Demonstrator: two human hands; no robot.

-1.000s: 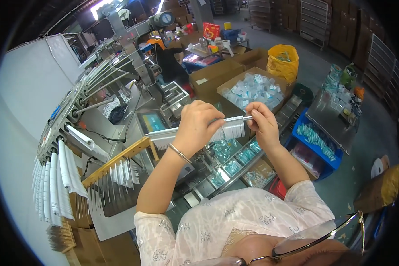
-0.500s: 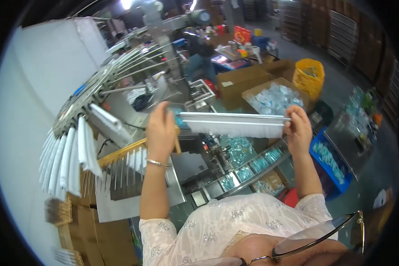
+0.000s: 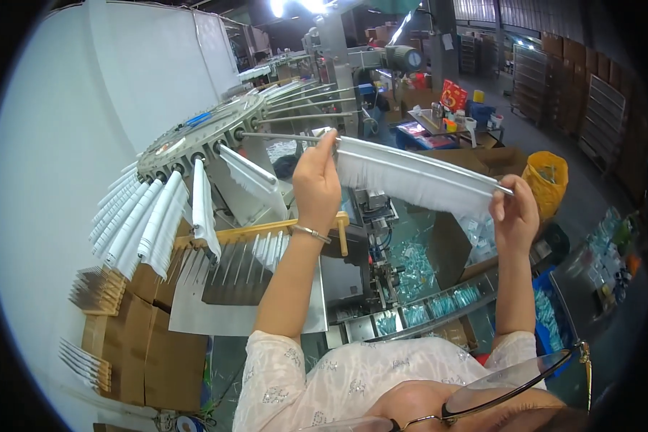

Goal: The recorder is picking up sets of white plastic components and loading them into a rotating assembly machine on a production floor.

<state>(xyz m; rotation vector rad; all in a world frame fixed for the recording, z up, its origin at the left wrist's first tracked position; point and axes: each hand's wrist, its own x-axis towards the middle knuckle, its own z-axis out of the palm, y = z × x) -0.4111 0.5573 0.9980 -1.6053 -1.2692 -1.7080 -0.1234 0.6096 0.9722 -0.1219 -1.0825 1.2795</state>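
Note:
Between my two raised hands hangs a white fringed strip (image 3: 410,173) on a slim metal rod. My left hand (image 3: 317,173) is closed on the strip's left end, close to a bare spoke (image 3: 281,136) of the round rotary machine (image 3: 216,137); I cannot tell if the two touch. My right hand (image 3: 515,205) pinches the rod's right end between thumb and fingers. The rod slants, its left end farther away and its right end nearer me. More white strips (image 3: 162,216) hang from the machine's spokes at the left.
Below the left forearm stands a wooden rack (image 3: 266,232) with metal pins. A conveyor (image 3: 439,306) carries teal-and-white packets in front of me. Cardboard boxes (image 3: 126,345), a yellow bag (image 3: 547,180) and a blue bin (image 3: 547,309) stand around. White sheeting lines the left side.
My view has swung left and up. My left hand has carried its end of the strip up toward the machine's spokes, so the strip, level before, now slants down to the right.

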